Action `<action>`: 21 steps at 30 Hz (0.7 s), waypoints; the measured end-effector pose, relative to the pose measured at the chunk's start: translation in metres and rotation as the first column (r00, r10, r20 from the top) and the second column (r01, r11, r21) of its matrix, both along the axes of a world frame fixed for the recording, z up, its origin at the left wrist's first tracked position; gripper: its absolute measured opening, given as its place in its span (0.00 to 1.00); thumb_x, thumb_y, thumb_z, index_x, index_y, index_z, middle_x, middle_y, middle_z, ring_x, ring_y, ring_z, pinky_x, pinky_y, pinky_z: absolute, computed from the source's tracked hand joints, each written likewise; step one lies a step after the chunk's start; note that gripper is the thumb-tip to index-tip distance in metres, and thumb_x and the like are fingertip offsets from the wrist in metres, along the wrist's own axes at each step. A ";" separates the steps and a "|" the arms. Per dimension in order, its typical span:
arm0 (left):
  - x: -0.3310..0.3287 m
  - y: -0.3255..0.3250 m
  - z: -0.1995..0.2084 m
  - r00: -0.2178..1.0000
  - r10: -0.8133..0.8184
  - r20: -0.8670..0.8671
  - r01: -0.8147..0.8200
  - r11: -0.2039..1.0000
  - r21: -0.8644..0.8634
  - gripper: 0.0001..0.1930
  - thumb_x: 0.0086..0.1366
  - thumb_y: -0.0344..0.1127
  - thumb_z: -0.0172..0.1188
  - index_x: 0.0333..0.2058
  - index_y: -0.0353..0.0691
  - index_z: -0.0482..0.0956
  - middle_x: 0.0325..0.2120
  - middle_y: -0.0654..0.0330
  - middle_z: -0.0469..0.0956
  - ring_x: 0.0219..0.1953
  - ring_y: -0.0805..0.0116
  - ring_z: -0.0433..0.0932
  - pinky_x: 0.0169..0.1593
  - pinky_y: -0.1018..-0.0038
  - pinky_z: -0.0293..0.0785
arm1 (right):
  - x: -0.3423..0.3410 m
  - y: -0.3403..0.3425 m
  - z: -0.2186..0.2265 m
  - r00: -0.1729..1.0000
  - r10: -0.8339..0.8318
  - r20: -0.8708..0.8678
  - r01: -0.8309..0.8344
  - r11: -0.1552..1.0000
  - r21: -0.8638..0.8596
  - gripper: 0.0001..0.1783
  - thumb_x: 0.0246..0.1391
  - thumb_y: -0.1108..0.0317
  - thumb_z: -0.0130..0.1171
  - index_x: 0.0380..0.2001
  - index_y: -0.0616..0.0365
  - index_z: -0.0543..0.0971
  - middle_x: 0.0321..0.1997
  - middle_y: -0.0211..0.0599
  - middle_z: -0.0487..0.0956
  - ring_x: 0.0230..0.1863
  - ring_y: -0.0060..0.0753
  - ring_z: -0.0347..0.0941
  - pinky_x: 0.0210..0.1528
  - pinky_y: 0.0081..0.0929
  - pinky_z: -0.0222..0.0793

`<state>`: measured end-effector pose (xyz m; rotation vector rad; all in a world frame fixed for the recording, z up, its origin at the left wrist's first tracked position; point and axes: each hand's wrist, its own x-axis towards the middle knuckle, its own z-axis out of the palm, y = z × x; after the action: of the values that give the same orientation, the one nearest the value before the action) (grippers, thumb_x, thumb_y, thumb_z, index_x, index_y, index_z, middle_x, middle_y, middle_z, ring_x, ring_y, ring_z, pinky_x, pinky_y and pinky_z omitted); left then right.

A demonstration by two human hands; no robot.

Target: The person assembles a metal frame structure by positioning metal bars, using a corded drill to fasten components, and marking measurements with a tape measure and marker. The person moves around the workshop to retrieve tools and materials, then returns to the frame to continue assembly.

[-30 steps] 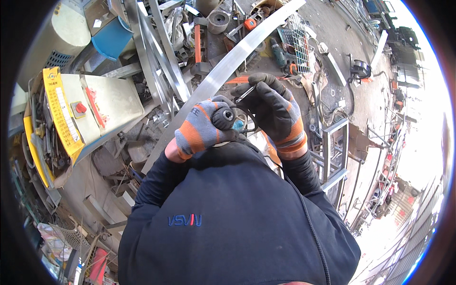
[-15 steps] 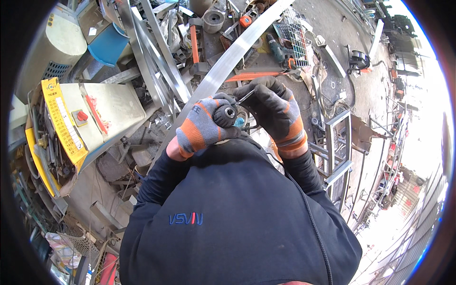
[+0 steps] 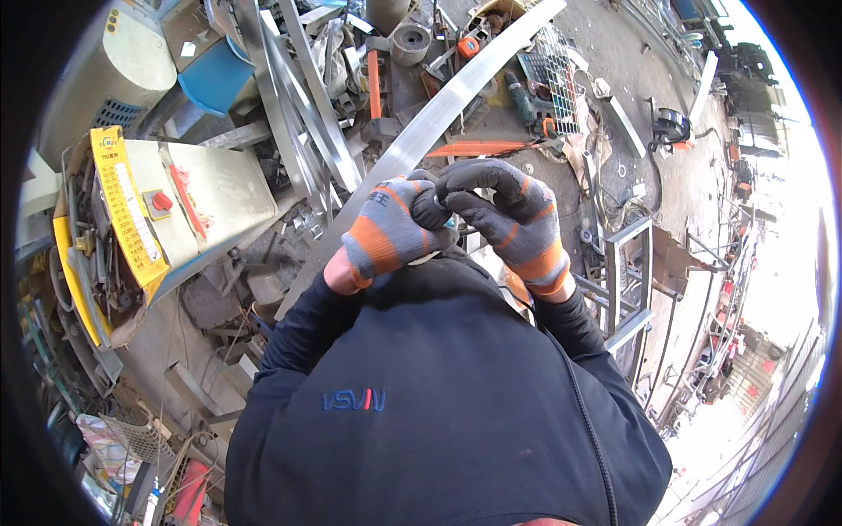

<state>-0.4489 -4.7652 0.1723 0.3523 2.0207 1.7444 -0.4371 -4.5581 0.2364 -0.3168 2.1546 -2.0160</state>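
Head view: our grey-and-orange-gloved left hand point(image 3: 392, 223) grips a black rounded tool chuck point(image 3: 428, 211), upper centre of the frame! Our right hand point(image 3: 513, 219), gloved alike, curls against the chuck's end; whether it pinches anything, we cannot tell. Behind them slants a long silver metal bar point(image 3: 465, 92).

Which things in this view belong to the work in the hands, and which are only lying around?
In the work, as it seems:
- black round tool, held by the left hand
- right hand, fingers at the tool's front

Lying around:
- orange tape measure
- drill
- wire grid
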 end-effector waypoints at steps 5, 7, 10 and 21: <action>-0.025 -0.001 0.015 0.994 -0.102 -0.039 0.090 0.968 -0.235 0.18 0.54 0.43 0.81 0.36 0.34 0.90 0.32 0.48 0.87 0.35 0.49 0.88 0.44 0.59 0.82 | -0.006 0.006 -0.007 0.982 -0.061 0.179 0.084 0.989 -0.124 0.11 0.66 0.82 0.72 0.50 0.66 0.86 0.52 0.41 0.90 0.54 0.27 0.87 0.61 0.30 0.84; -0.036 0.000 0.021 0.985 -0.173 -0.021 0.156 0.927 -0.341 0.19 0.55 0.46 0.80 0.35 0.36 0.91 0.30 0.46 0.88 0.36 0.47 0.89 0.45 0.58 0.84 | -0.008 0.013 -0.012 0.971 -0.087 0.221 0.125 0.979 -0.163 0.10 0.66 0.83 0.72 0.49 0.66 0.85 0.53 0.42 0.90 0.55 0.28 0.86 0.62 0.31 0.84; -0.047 0.008 0.028 0.950 -0.311 -0.017 0.256 0.812 -0.525 0.22 0.56 0.47 0.79 0.39 0.33 0.91 0.28 0.43 0.87 0.32 0.49 0.89 0.44 0.60 0.85 | -0.006 0.028 -0.025 0.967 -0.050 0.251 0.103 0.974 -0.204 0.13 0.64 0.85 0.72 0.50 0.65 0.85 0.55 0.43 0.90 0.57 0.29 0.86 0.64 0.32 0.84; -0.048 0.049 0.031 0.831 -0.535 0.154 0.476 0.539 -0.695 0.21 0.53 0.43 0.77 0.40 0.32 0.91 0.31 0.42 0.89 0.37 0.48 0.92 0.47 0.60 0.86 | 0.030 0.076 -0.074 0.944 0.045 0.327 0.088 0.920 -0.381 0.13 0.63 0.84 0.74 0.49 0.64 0.85 0.58 0.42 0.89 0.58 0.27 0.85 0.66 0.31 0.83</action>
<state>-0.4967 -4.7162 0.2028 0.6618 2.1659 0.5159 -0.4072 -4.4823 0.1629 0.0030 1.5581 -2.3113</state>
